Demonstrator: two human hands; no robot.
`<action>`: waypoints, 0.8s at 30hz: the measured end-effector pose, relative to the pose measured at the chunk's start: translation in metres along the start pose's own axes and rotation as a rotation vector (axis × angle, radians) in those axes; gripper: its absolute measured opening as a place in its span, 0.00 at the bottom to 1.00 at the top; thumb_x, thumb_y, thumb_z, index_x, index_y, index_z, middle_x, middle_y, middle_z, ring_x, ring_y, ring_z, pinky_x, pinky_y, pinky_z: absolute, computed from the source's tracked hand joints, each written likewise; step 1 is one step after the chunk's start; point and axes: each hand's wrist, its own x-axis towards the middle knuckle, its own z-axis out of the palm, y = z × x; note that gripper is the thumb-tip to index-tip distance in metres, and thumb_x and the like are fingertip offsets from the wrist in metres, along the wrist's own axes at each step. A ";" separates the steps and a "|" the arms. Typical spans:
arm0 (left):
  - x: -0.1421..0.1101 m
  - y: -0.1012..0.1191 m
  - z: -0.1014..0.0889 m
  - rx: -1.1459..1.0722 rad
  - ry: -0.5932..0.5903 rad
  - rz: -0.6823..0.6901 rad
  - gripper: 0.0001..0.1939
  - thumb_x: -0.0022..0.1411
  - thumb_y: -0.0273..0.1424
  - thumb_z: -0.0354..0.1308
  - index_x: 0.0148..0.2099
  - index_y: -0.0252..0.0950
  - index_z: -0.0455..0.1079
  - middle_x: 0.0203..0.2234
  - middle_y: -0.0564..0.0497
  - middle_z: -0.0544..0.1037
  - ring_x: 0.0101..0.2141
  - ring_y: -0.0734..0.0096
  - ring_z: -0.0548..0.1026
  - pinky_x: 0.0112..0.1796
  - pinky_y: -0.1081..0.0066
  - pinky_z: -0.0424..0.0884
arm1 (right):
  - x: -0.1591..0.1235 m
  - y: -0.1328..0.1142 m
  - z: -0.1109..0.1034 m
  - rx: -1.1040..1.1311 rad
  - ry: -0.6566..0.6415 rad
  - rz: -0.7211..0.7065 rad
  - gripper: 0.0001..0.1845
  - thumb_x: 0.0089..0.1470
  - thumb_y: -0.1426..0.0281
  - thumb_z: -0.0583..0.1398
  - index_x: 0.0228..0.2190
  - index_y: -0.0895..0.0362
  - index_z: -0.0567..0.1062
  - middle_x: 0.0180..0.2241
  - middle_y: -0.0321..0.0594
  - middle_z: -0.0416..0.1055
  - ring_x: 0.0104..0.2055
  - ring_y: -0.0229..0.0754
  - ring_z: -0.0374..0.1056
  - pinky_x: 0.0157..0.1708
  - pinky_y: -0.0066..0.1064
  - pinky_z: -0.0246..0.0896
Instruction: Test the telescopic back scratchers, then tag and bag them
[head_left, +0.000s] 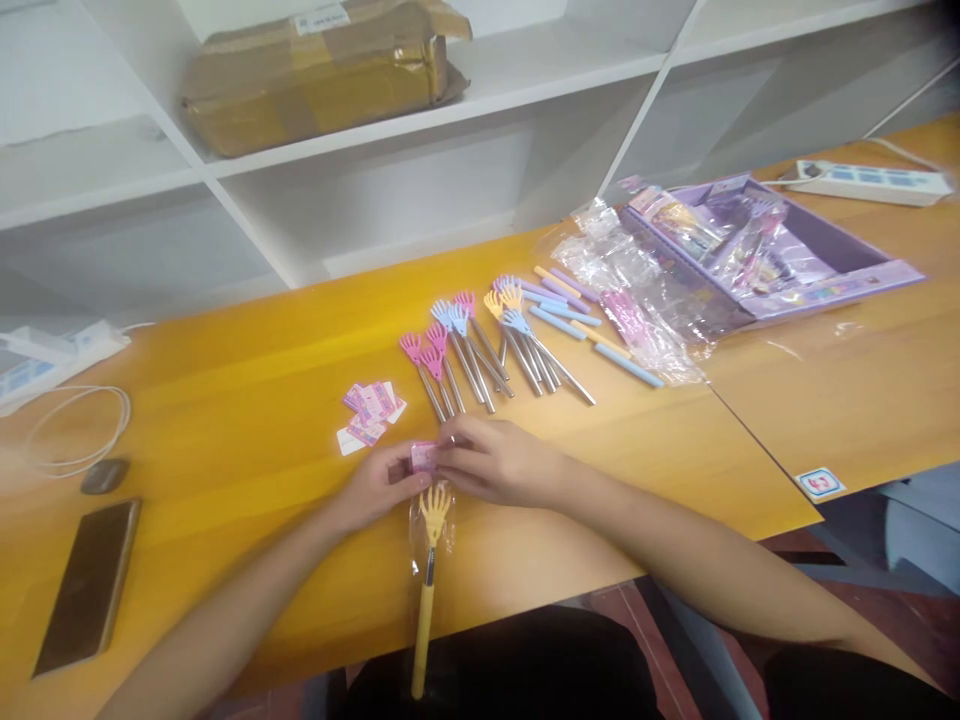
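Observation:
A yellow back scratcher (424,610) hangs head-up inside a clear plastic bag (415,567), its handle reaching past the table's front edge. At the top of the bag is a small pink card (422,457). My left hand (379,485) pinches the card and bag top from the left, with thumb and forefinger. From the other side, my right hand (499,460) closes its fingers on the same spot; its fingertips partly hide the card. Just beyond lie pink back scratcher heads (433,362) on metal rods, beside blue heads (454,318) and yellow ones (510,295).
Loose pink cards (371,410) lie in a pile left of the rods. Coloured handle tubes (630,365) are scattered at right, by clear bags (611,255) and a purple box (825,295). A phone (88,585) and power strip (56,365) sit at left; shelves (442,130) stand behind.

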 end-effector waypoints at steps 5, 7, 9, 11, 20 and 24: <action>0.002 -0.001 0.000 -0.013 0.052 -0.012 0.21 0.70 0.47 0.65 0.53 0.35 0.79 0.45 0.44 0.85 0.46 0.59 0.83 0.49 0.63 0.79 | 0.002 -0.001 -0.005 0.010 -0.078 0.007 0.15 0.70 0.70 0.60 0.55 0.58 0.74 0.50 0.51 0.72 0.43 0.45 0.73 0.41 0.38 0.74; 0.003 -0.002 0.002 -0.012 0.092 -0.042 0.22 0.71 0.48 0.63 0.54 0.35 0.79 0.45 0.44 0.85 0.44 0.60 0.83 0.47 0.63 0.79 | 0.003 -0.001 -0.002 0.057 -0.075 0.059 0.14 0.69 0.71 0.59 0.55 0.56 0.74 0.51 0.51 0.72 0.44 0.45 0.73 0.41 0.38 0.74; 0.004 -0.002 0.003 0.026 0.132 -0.040 0.23 0.70 0.49 0.64 0.52 0.34 0.79 0.42 0.45 0.85 0.40 0.62 0.82 0.43 0.65 0.78 | 0.003 -0.002 0.003 0.169 -0.034 0.172 0.14 0.69 0.71 0.60 0.55 0.56 0.72 0.51 0.50 0.72 0.42 0.44 0.73 0.39 0.36 0.73; 0.004 -0.002 0.005 0.101 0.173 -0.007 0.23 0.69 0.50 0.65 0.47 0.34 0.79 0.35 0.48 0.82 0.34 0.66 0.78 0.36 0.70 0.75 | 0.004 -0.005 0.010 0.303 0.016 0.313 0.17 0.68 0.68 0.63 0.55 0.56 0.70 0.47 0.47 0.73 0.37 0.41 0.71 0.34 0.33 0.71; 0.001 -0.004 0.007 0.245 0.160 0.058 0.19 0.72 0.45 0.61 0.40 0.34 0.77 0.28 0.51 0.77 0.30 0.70 0.73 0.34 0.72 0.69 | 0.007 -0.013 0.015 0.524 -0.046 0.492 0.11 0.69 0.64 0.64 0.50 0.56 0.76 0.38 0.40 0.77 0.33 0.38 0.70 0.33 0.28 0.64; 0.000 -0.006 0.005 0.210 0.140 0.058 0.18 0.72 0.45 0.62 0.43 0.34 0.80 0.31 0.50 0.79 0.32 0.69 0.75 0.35 0.71 0.71 | 0.003 -0.013 0.015 0.608 -0.095 0.537 0.13 0.71 0.64 0.61 0.53 0.55 0.74 0.36 0.37 0.78 0.30 0.36 0.69 0.29 0.26 0.62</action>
